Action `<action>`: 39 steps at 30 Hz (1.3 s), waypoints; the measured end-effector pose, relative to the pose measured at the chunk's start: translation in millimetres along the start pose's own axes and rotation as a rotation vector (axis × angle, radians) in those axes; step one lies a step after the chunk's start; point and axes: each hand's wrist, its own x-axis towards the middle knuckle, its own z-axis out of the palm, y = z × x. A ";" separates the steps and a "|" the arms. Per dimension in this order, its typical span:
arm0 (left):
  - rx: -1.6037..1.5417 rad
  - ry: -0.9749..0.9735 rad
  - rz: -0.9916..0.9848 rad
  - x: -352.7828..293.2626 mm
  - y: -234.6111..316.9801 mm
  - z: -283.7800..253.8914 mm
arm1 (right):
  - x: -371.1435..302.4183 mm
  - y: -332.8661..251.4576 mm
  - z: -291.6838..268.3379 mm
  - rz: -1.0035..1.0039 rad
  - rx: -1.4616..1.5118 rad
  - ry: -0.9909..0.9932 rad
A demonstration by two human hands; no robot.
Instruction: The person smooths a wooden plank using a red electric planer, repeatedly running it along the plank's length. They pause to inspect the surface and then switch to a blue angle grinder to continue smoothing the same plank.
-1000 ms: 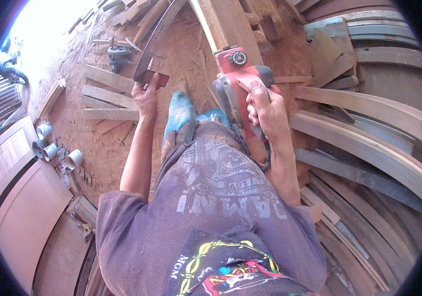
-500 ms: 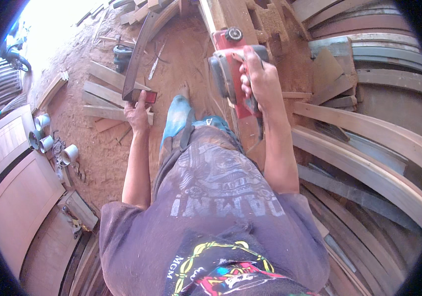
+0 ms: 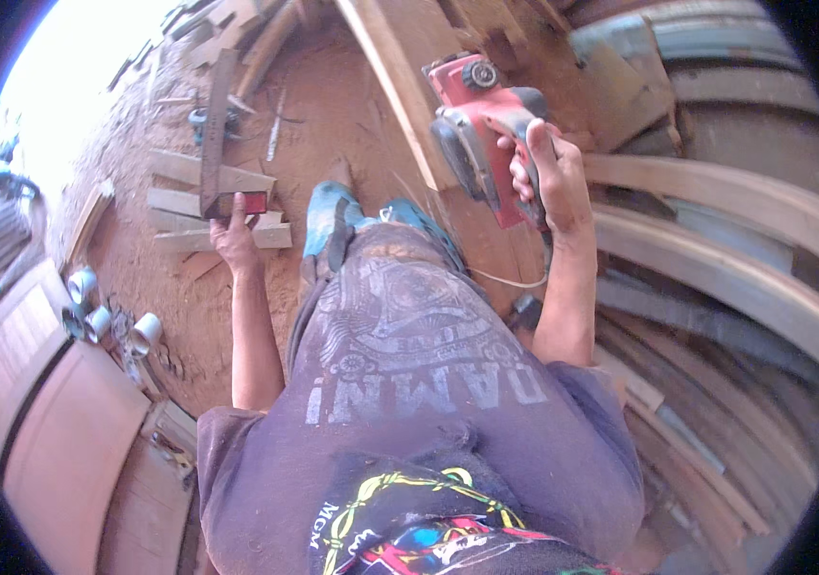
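Observation:
My left hand (image 3: 235, 238) grips a carpenter's square (image 3: 213, 144) by its short stock, which has a red end. The square's long dark blade points away from me over the ground. My right hand (image 3: 553, 182) is wrapped round the rear handle of a red electric hand planer (image 3: 481, 134) with a dark round knob on its front. The planer is tilted, to the right of a pale-edged wooden board (image 3: 395, 96) that runs away from me. Whether its sole touches the wood beneath, I cannot tell. A cord (image 3: 510, 282) shows below the planer.
Short wood offcuts (image 3: 208, 201) lie on the reddish, dusty ground by the square, with a teal power tool (image 3: 213, 123) beyond. Long planks (image 3: 716, 268) are stacked on the right. White cups (image 3: 146, 332) and wooden panels (image 3: 74, 402) are at the left.
The planer has shifted right and turned, uncovering more of the board's pale edge. My left hand and the square sit slightly lower and further left. The whole view has also turned a little.

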 end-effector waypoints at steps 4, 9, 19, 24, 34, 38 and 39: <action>0.055 -0.090 -0.048 4.8 13.1 24.6 | -56.1 32.7 -32.9 0.133 -0.021 0.057; 0.159 -0.177 -0.031 10.8 30.9 49.8 | -91.1 83.0 -31.6 0.219 -0.038 0.108; 0.198 -0.259 -0.024 1.7 50.1 57.1 | -95.7 128.0 -5.7 0.202 -0.013 0.110; 0.184 -0.229 -0.039 4.2 45.5 45.2 | -102.9 121.8 -3.0 0.258 0.016 0.090; 0.234 -0.257 -0.084 23.3 43.1 40.9 | -179.2 198.0 -63.5 0.234 -0.140 0.357; 0.240 -0.265 -0.101 19.3 49.4 52.8 | -240.4 245.8 -50.7 0.186 -0.639 0.322; 0.204 -0.225 -0.137 13.6 56.5 61.5 | -241.7 245.0 -44.2 0.172 -0.662 0.352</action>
